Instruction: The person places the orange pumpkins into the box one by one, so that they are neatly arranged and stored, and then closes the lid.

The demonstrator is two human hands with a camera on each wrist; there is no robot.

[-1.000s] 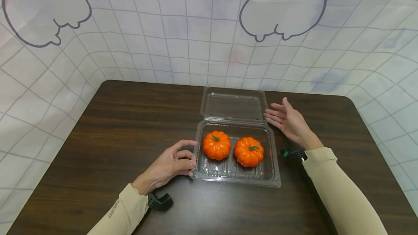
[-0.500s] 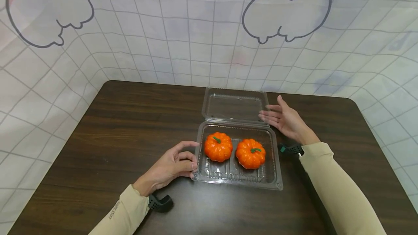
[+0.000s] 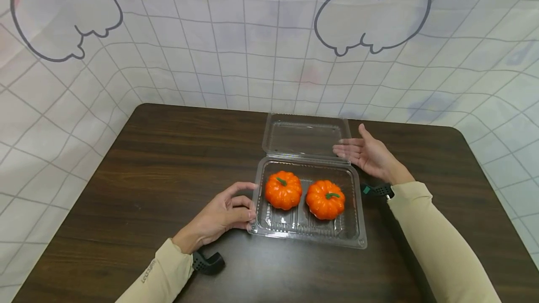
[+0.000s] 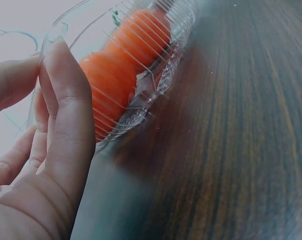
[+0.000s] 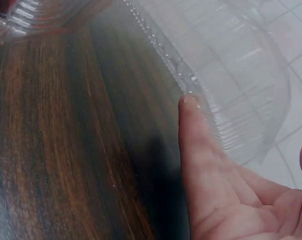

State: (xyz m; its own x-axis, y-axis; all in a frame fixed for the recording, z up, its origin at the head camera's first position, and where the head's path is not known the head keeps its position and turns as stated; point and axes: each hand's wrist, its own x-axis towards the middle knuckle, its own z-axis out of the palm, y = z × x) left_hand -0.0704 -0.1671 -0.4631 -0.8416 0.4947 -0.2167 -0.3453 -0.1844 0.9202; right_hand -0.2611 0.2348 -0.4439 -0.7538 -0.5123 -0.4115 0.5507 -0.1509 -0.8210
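A clear plastic clamshell container (image 3: 309, 239) lies on the dark wooden table, its lid (image 3: 305, 137) tipped back behind the base. Two small orange pumpkins (image 3: 283, 191) with green stems sit side by side in the base. My left hand (image 3: 223, 212) pinches the base's left rim between thumb and fingers; in the left wrist view the thumb (image 4: 66, 95) presses on that rim. At the lid's right edge, my right hand (image 3: 372, 159) has its fingers straight and the thumb raised. Its fingertips show through the clear lid and appear to touch it in the right wrist view.
The brown wooden table (image 3: 168, 153) has a rounded back edge close behind the lid. A white grid-patterned curtain (image 3: 252, 36) with cartoon animals hangs around it. Each wrist wears a black strap (image 3: 208, 263).
Over the last second my right hand has moved slightly left, so more of its fingers overlap the lid's edge. The left hand keeps its hold on the rim. The view has shifted slightly.
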